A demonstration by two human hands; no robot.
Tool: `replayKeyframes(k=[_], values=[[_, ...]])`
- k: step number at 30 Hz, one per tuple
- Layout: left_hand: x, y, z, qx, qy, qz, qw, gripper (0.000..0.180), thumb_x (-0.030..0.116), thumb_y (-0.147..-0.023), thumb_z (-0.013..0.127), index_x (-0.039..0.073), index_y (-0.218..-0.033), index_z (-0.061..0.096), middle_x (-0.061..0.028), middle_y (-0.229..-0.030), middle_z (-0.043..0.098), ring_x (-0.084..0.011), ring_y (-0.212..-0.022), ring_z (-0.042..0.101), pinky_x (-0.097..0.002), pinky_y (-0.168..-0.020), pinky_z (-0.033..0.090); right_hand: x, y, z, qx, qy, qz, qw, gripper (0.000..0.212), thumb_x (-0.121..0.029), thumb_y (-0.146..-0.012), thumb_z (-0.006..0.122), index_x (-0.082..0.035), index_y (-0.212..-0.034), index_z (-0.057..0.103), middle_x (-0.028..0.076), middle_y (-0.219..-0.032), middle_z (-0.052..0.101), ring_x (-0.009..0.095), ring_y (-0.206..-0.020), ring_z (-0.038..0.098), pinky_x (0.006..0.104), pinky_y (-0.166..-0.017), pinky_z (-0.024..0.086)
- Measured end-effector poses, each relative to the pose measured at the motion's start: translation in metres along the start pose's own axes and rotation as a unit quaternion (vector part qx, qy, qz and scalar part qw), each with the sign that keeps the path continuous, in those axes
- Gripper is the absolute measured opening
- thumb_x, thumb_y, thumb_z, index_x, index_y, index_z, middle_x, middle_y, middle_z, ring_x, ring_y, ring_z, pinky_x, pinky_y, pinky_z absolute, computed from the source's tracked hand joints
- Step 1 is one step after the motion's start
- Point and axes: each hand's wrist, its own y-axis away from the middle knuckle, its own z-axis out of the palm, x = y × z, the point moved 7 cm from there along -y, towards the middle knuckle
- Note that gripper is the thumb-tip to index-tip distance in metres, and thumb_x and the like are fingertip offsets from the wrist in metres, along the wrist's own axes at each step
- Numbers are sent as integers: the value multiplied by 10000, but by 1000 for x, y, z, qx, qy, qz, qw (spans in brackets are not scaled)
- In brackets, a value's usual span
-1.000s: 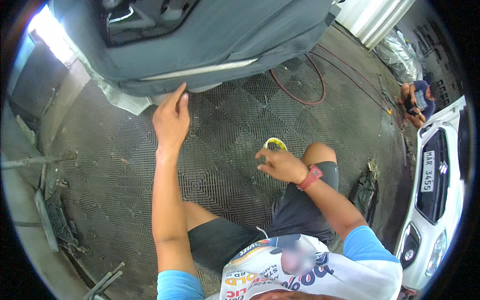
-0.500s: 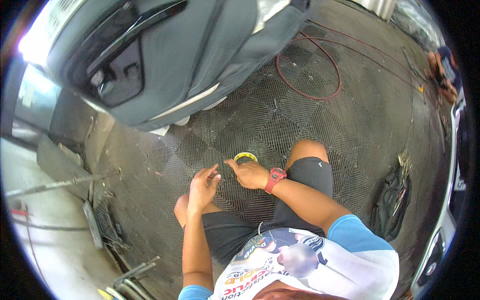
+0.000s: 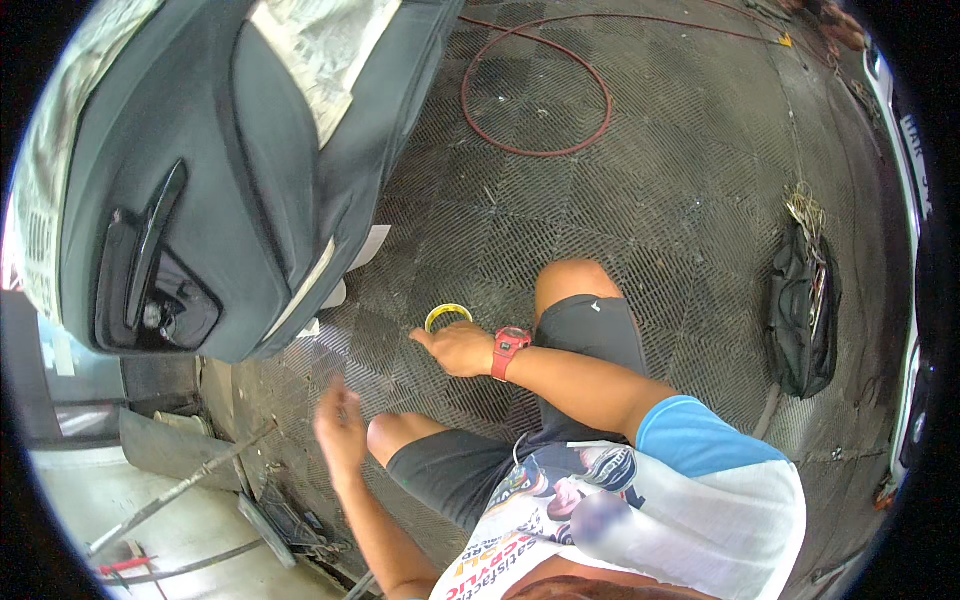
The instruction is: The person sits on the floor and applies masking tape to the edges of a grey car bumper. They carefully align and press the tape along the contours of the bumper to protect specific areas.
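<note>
In the head view, the right hand (image 3: 455,350) is curled on a yellow ring-shaped roll (image 3: 447,307), gripping it above the ribbed floor (image 3: 650,200), the ring showing just beyond the knuckles; a red watch (image 3: 510,350) circles that wrist. The left hand (image 3: 340,428) is blurred, well apart from the roll, just beside the left knee (image 3: 398,436) and below a dark grey vehicle panel (image 3: 200,130); whether it is open or closed I cannot tell. The panel carries a black handle (image 3: 158,240) and pale sheeting (image 3: 335,50). A red hose (image 3: 545,153) loops toward the floor's far edge; a black bag (image 3: 800,325) lies toward its right edge.
</note>
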Motion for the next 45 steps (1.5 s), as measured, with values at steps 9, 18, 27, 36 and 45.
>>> replayKeyframes(k=[9, 18, 27, 36, 45], values=[[-11, 74, 107, -98, -110, 49, 988, 337, 349, -896, 711, 61, -1064, 760, -143, -1213, 688, -417, -1265, 547, -560, -1137, 343, -51, 37, -46, 25, -65, 0, 998, 584, -139, -882, 610, 26, -1422, 457, 197, -764, 685, 375, -707, 699, 510, -638, 533], [-6, 65, 136, -173, -133, 70, 973, 411, 469, -850, 693, 138, -1086, 755, -72, -1212, 681, -366, -1294, 539, -552, -1131, 328, -91, 83, -43, 137, -207, -11, 969, 565, -78, -916, 533, 28, -1462, 430, 146, -881, 644, 270, -749, 651, 391, -668, 535], [35, 44, 139, -179, -152, 54, 971, 325, 349, -817, 738, 154, -1076, 772, -56, -1218, 689, -328, -1284, 557, -509, -1143, 343, -99, 103, -53, 199, -333, -67, 919, 483, -116, -940, 524, 18, -1401, 479, 155, -921, 622, 289, -798, 614, 415, -744, 491], [48, 35, 149, -201, -190, 42, 960, 309, 290, -805, 743, 150, -1078, 770, -54, -1230, 680, -323, -1298, 544, -504, -1155, 332, -90, 122, -60, 196, -471, -60, 858, 409, -160, -953, 522, 4, -1327, 529, 189, -1000, 608, 348, -904, 582, 467, -844, 445], [44, 33, 164, -196, -224, 73, 952, 291, 273, -784, 742, 138, -1039, 781, -75, -1225, 689, -344, -1285, 560, -508, -1126, 372, -90, 131, -52, 174, -691, 3, 701, 353, -205, -966, 519, -9, -1253, 578, 223, -1079, 594, 408, -1009, 549, 520, -944, 398]])
